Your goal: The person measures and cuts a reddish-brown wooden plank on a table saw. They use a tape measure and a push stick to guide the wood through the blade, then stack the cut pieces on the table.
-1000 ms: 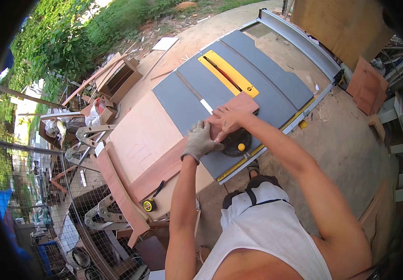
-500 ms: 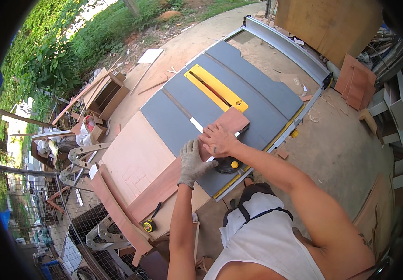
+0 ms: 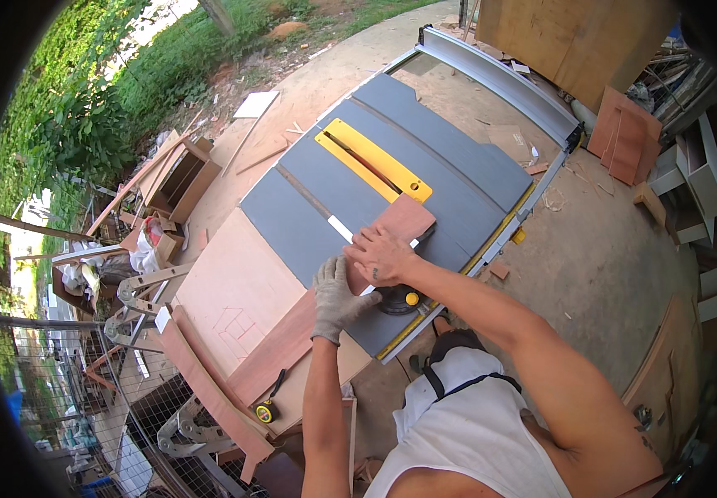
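Note:
A long reddish wooden board [image 3: 281,339] lies slantwise across the grey table saw [image 3: 450,170] and the plywood sheet beside it. Its far end sits by the near end of the yellow blade insert [image 3: 375,162]. My left hand [image 3: 338,303], in a grey glove, grips the board, its thumb stretched toward the black miter gauge [image 3: 396,303] with a yellow knob. My bare right hand [image 3: 383,256] is just ahead, fingers curled over the board, holding it against the gauge. Both hands stay on the near side of the insert. The blade is hard to make out in its slot.
A pale plywood sheet [image 3: 230,286] with red pencil lines adjoins the saw on the left. A yellow-black tape measure [image 3: 266,411] and narrow wood strips [image 3: 209,378] lie by its near edge. The metal fence rail [image 3: 508,75] spans the far side. Scraps and an open wooden box [image 3: 182,187] surround the work area.
The whole view has shifted slightly, moving the saw a little left in the picture. Both hands and the board keep nearly the same place relative to the saw.

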Demonstrator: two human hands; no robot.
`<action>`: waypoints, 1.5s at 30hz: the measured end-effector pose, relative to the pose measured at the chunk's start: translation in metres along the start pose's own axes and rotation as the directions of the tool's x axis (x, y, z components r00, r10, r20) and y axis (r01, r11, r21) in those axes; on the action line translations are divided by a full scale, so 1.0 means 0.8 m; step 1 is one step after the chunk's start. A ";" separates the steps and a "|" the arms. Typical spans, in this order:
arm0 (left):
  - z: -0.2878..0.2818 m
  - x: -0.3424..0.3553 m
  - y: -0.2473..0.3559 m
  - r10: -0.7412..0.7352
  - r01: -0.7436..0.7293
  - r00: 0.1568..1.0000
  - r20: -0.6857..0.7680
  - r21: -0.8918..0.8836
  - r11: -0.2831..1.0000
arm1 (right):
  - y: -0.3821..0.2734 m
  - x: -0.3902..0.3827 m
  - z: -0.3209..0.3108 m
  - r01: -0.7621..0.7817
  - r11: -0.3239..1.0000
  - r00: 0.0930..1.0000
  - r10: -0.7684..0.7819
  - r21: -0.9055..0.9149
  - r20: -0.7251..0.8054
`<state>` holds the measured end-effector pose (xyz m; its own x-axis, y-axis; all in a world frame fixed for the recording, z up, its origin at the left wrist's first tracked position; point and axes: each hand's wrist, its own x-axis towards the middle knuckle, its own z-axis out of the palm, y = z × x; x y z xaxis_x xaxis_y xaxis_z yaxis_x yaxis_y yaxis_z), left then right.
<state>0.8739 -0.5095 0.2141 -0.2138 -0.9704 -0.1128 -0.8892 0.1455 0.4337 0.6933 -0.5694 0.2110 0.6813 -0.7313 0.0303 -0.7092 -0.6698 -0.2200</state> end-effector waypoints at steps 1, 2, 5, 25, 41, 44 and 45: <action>-0.001 -0.003 0.000 0.000 0.000 1.000 -0.004 0.011 1.000 | -0.002 0.002 0.002 0.000 1.000 1.000 0.000 -0.003 -0.004; -0.002 -0.006 0.000 -0.001 0.001 1.000 -0.003 -0.008 1.000 | -0.003 0.004 0.005 0.003 1.000 1.000 -0.003 -0.007 -0.007; -0.012 -0.009 -0.008 -0.010 0.010 1.000 -0.001 -0.048 0.999 | -0.013 0.016 0.007 0.048 0.998 0.999 -0.048 0.028 -0.013; -0.015 -0.005 -0.012 -0.012 0.012 1.000 -0.004 -0.017 1.000 | 0.002 0.022 0.014 0.079 0.997 0.993 -0.077 0.024 -0.088; -0.011 0.002 -0.010 0.038 -0.038 0.999 0.014 0.021 0.999 | -0.008 0.014 0.013 -0.042 0.999 0.999 0.042 0.028 -0.012; -0.014 0.002 -0.011 0.035 -0.036 0.999 0.024 0.008 0.999 | -0.009 0.016 0.015 -0.044 0.999 0.999 0.044 0.025 -0.025; -0.014 0.002 -0.012 0.039 -0.039 0.999 0.023 0.006 0.999 | -0.009 0.017 0.014 -0.044 0.999 0.999 0.044 0.021 -0.016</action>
<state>0.8868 -0.5145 0.2202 -0.2574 -0.9593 -0.1164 -0.8824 0.1842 0.4329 0.7096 -0.5729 0.2017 0.6464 -0.7621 0.0361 -0.7344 -0.6343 -0.2413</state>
